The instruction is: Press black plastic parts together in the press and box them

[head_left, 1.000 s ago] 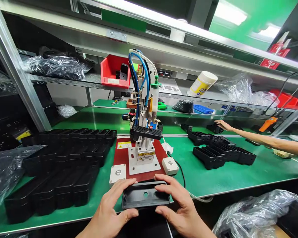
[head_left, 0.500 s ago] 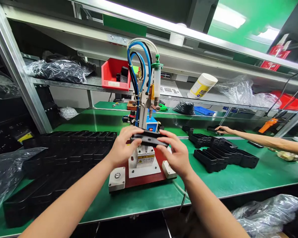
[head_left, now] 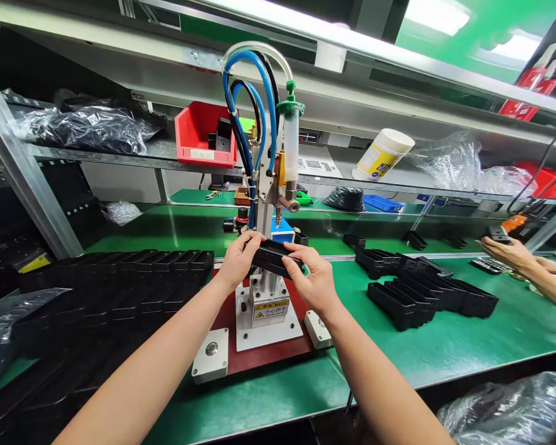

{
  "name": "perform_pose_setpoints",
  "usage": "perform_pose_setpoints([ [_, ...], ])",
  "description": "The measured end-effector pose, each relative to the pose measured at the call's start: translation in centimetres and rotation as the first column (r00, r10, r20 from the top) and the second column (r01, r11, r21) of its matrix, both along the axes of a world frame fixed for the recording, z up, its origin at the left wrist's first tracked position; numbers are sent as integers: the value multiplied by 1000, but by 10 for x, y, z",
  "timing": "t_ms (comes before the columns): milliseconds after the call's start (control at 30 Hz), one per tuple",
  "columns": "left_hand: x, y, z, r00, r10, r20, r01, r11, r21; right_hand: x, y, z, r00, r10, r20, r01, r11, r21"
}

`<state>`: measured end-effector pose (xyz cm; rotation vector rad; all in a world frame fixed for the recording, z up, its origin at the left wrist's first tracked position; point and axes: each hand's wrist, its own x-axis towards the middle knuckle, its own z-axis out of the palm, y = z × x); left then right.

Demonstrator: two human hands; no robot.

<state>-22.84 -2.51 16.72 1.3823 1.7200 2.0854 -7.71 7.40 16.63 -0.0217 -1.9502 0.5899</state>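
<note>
Between my two hands is a long black plastic housing [head_left: 274,258], held in front of the metal column of a bench press [head_left: 262,210]. My left hand [head_left: 241,258] grips its left end, thumb on the near side. Fingers of my right hand [head_left: 311,272] are closed around the right end. Above the housing, the press's metal tip [head_left: 278,215] points down, below a clear syringe with a green cap [head_left: 291,136]. The press stands on a red-brown base [head_left: 245,364] with a white button box [head_left: 212,352] at the left and another [head_left: 318,329] at the right.
Rows of black housings [head_left: 120,284] cover the bench at left; more black housings [head_left: 426,290] lie at right. A co-worker's hand [head_left: 509,250] holds an item at far right. A shelf above carries a red bin [head_left: 204,139] and a white-yellow canister [head_left: 383,154].
My hands keep hold of the housing, now tipped so more of its inside shows. The co-worker's hand has moved right, away from the black parts. The camera view has shifted slightly.
</note>
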Motion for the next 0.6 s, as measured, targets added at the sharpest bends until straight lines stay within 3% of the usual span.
perform_pose_setpoints([
  [267, 5, 12, -11, 982, -10, 187, -12, 993, 113, -9, -6, -6, 994, -28, -106, 32, 999, 30],
  [400, 4, 13, -13, 979, -14, 204, -8, 995, 104, -13, -7, -8, 989, -69, -127, 75, 996, 39],
  [600, 4, 14, -4, 973, 55, 222, -59, 998, 13, -19, -10, -10, 980, -108, -168, 111, 994, 8],
])
